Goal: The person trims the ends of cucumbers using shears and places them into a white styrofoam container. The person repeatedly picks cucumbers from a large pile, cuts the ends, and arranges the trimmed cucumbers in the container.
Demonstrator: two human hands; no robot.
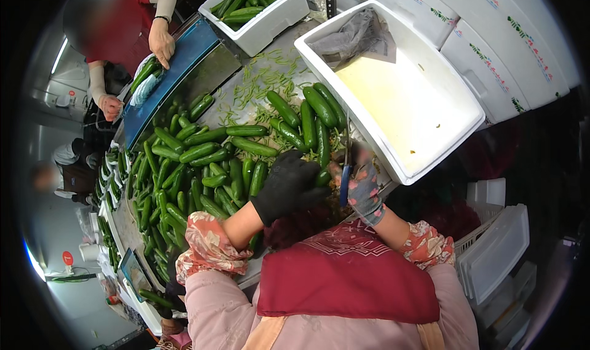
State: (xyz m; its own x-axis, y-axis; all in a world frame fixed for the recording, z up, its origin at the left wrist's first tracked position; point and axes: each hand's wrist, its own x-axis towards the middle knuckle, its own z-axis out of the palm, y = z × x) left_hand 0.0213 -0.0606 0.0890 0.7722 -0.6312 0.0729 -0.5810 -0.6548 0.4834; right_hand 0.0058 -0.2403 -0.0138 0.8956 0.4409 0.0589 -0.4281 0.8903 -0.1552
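Observation:
Black-gloved, my left hand reaches over the metal table with its fingertips near a cucumber; what its palm holds is hidden. My right hand, in a grey flowered glove, is closed on blue-handled scissors, whose blades point away from me beside the foam box. Several cucumbers lie just beyond both hands. A large pile of cucumbers spreads to the left, and thin green trimmings are scattered on the metal behind.
A white foam box with a grey plastic sheet in it stands at the right. Behind is a foam box of cucumbers. Across a blue ledge, a co-worker handles cucumbers. Foam boxes are stacked at the back right.

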